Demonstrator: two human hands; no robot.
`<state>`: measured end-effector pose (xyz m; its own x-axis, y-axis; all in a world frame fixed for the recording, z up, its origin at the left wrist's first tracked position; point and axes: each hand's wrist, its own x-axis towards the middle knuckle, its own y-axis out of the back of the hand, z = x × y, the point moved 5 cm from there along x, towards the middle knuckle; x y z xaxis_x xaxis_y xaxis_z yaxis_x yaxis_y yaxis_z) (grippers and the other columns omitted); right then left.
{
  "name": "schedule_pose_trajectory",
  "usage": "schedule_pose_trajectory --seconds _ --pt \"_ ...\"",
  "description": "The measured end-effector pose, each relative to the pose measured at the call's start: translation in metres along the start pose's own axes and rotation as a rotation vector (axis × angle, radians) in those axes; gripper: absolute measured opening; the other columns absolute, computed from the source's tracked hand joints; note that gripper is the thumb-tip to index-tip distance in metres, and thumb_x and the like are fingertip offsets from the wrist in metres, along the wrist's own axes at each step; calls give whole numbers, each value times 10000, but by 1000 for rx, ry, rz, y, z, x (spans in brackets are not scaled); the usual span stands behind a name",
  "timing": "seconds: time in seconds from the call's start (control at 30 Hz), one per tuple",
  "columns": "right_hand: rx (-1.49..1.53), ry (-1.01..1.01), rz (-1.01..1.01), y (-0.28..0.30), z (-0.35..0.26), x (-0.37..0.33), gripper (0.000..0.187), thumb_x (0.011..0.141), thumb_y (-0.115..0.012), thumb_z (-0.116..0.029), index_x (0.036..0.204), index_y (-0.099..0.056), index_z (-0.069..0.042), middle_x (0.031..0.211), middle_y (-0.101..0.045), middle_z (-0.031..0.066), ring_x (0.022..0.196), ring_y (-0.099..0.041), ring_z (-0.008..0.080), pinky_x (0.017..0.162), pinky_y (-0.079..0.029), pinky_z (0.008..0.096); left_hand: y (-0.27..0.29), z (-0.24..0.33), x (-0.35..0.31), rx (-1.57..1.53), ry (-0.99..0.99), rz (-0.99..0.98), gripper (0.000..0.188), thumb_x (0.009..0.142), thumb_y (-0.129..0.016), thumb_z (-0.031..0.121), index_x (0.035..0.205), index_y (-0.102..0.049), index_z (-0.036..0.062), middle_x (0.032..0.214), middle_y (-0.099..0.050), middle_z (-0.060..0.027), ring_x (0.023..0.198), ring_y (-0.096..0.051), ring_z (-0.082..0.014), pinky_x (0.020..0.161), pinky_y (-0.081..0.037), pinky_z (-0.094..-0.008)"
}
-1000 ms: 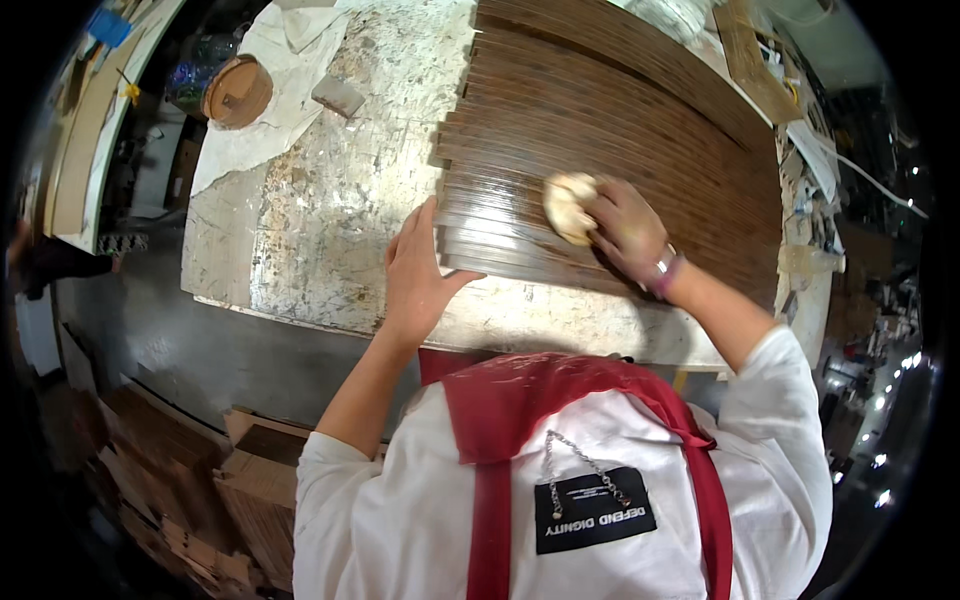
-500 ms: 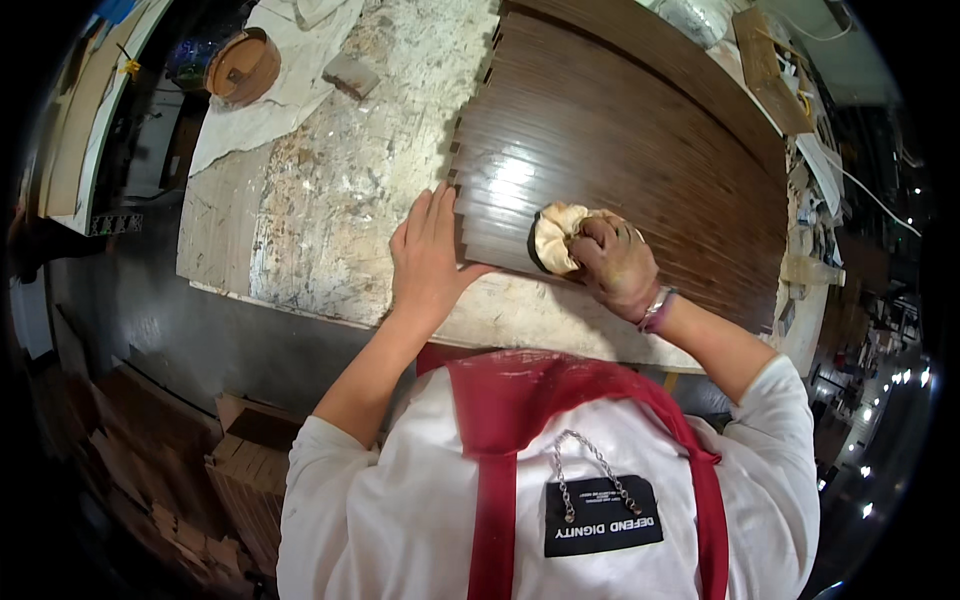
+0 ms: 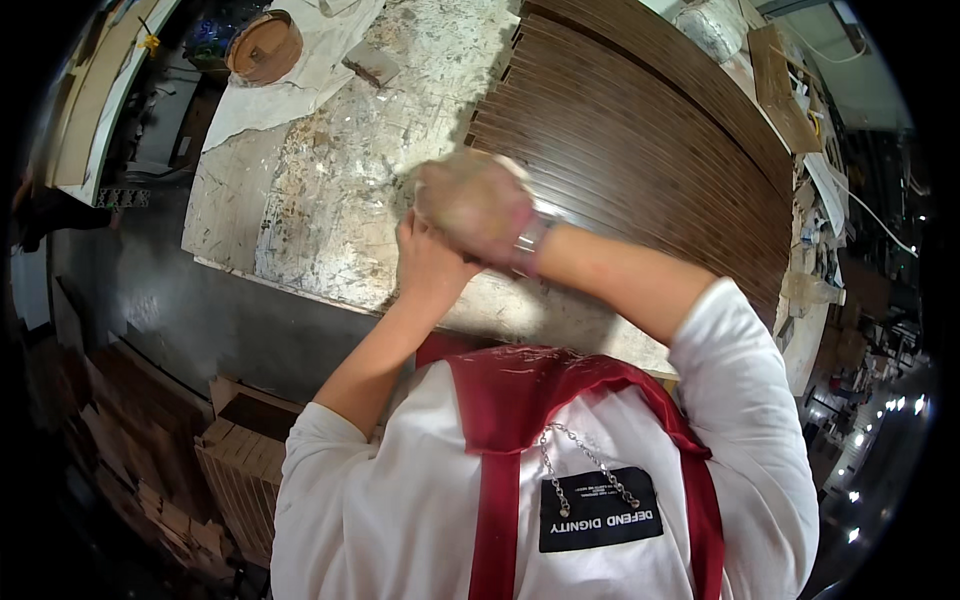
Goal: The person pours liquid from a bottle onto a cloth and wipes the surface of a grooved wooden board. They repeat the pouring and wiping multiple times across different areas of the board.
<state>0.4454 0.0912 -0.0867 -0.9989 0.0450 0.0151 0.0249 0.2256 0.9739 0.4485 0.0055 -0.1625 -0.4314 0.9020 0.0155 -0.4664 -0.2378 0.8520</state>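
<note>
A dark brown panel of narrow slats (image 3: 640,150) lies on the paint-stained worktable (image 3: 330,190). My right hand (image 3: 475,205), smeared by motion, is closed on a cream cloth pad (image 3: 515,170); only a pale edge of the pad shows past the knuckles. It is over the panel's near left corner, across the front of my left hand. My left hand (image 3: 435,265) rests at that same corner, its thumb stretched toward the panel's near edge. The right hand hides most of the left hand's fingers.
At the far left a round brown tub (image 3: 264,47) stands on a white sheet, with a small greyish block (image 3: 370,64) beside it. A plastic-wrapped bundle (image 3: 712,30) and a wooden piece (image 3: 782,88) lie beyond the panel. Slatted boards (image 3: 240,450) stand below the table.
My right hand has swept left with the cloth pad, from the panel's near middle to its left corner, and now covers part of my left hand. The left hand stays at the corner.
</note>
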Motion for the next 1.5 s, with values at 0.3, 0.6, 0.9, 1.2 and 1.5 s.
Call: schedule_pose_trajectory --seconds 0.3,0.6,0.9,1.2,1.5 --pt "2 155 108 22 15 -25 109 761 -692 -165 832 -644 -96 876 -608 99 771 -631 266 633 -532 380 18 10 -2 69 -59 218 915 723 -730 538 1361 -446 -54 1379 -479 -197 1334 -372 -383 1051 -293 -492" --pt "722 -461 206 63 109 -21 237 925 -585 -219 1123 -643 -102 938 -674 89 832 -650 210 740 -528 339 57 50 -31 -153 -223 324 508 788 -750 163 1225 -566 -20 1248 -587 -199 1125 -559 -387 977 -444 -458" --pt "384 260 -208 15 19 -82 89 808 -640 -151 891 -627 -122 914 -609 53 847 -631 260 690 -530 378 -76 166 28 -245 -478 -381 441 942 -518 228 1324 -525 8 1315 -554 -160 1261 -491 -269 1079 -365 -413" --pt "72 254 -94 72 -4 -19 87 829 -623 -164 843 -607 -80 862 -621 113 791 -645 273 673 -534 405 -55 169 8 49 -717 239 448 936 -523 229 1332 -537 18 1297 -579 -142 1228 -528 -284 1084 -363 -396" --pt "141 390 78 13 -19 -7 63 835 -597 -149 858 -618 -94 901 -602 89 804 -629 253 668 -525 395 -54 167 21 -424 -347 -252 440 933 -537 283 1292 -543 29 1340 -537 -168 1253 -491 -313 1083 -348 -455"
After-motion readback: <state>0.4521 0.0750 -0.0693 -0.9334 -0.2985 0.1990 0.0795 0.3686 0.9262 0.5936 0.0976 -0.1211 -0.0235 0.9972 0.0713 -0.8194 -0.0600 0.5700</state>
